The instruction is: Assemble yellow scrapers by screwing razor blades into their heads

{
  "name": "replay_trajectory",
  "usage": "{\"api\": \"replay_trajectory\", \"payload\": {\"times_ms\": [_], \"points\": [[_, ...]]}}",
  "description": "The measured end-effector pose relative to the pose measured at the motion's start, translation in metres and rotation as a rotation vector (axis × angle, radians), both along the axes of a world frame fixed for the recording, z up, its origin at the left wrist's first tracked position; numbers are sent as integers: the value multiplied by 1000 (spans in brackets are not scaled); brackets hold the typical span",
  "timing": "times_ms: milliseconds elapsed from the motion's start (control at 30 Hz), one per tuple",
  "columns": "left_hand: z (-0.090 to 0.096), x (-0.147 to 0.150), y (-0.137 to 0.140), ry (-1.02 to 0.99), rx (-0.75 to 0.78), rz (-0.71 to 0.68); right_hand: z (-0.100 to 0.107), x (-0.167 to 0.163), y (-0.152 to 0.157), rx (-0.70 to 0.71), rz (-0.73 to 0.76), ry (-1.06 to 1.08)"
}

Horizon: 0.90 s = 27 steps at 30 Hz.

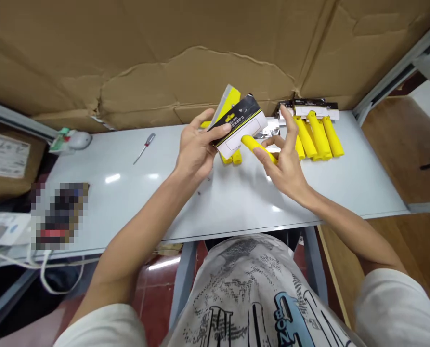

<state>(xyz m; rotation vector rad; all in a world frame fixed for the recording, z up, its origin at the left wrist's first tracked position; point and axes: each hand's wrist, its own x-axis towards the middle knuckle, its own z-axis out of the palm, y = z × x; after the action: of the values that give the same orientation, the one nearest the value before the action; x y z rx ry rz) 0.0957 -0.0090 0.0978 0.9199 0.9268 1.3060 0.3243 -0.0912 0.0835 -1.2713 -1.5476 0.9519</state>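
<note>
My left hand (196,149) is closed on a black-and-white printed card (241,126), its thumb lying across the front. My right hand (287,166) has thumb and fingers around a yellow handle (253,142), which touches or overlaps the card's lower right part; its index finger points up. The handle seems to belong to a scraper, but the blade end is hidden. Behind the card rises a flat yellow piece with a pale edge (232,99). Yellow handle ends (236,157) show below it; whether these lie on the table or hang from my left hand, I cannot tell.
Several yellow-handled tools (319,140) with black-and-white cards lie at the right of the white table (128,193). A screwdriver (146,144) and a white mouse-like object (79,140) are at the left, near a blurred item (61,212). Cardboard (200,29) walls the back.
</note>
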Motion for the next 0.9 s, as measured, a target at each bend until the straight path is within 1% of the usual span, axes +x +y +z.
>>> {"api": "replay_trajectory", "payload": {"times_ms": [167, 233, 267, 333, 400, 467, 533, 600, 700, 767, 833, 900], "points": [[-15, -1, 18, -29, -1, -20, -47, -25, -4, 418, -238, -144], [-15, -1, 25, -49, -3, -43, -61, -31, -4, 516, -303, -193], [-15, -2, 29, -55, 2, -49, -65, -31, -6, 524, -314, -224], [-14, -3, 37, -59, 26, -50, -64, -29, -14, 473, -285, -301], [-16, -1, 41, -49, 37, -63, -56, -22, -23, 393, -223, -374], [-20, 5, 39, -42, 30, -77, -46, -12, -27, 353, -165, -444], [-24, 14, 32, -47, 29, -89, -38, -3, -23, 395, -139, -512], [-24, 23, 23, -63, 30, -100, -33, 3, -12, 485, -133, -558], [-20, 31, 13, -83, 16, -118, -31, 6, 9, 587, -146, -555], [-14, 32, 12, -69, 9, -117, -31, 6, 20, 631, -157, -552], [-7, 30, 15, -33, 13, -113, -30, 11, 29, 648, -157, -571], [0, 25, 19, 13, 18, -127, -24, 25, 39, 614, -166, -606]]}}
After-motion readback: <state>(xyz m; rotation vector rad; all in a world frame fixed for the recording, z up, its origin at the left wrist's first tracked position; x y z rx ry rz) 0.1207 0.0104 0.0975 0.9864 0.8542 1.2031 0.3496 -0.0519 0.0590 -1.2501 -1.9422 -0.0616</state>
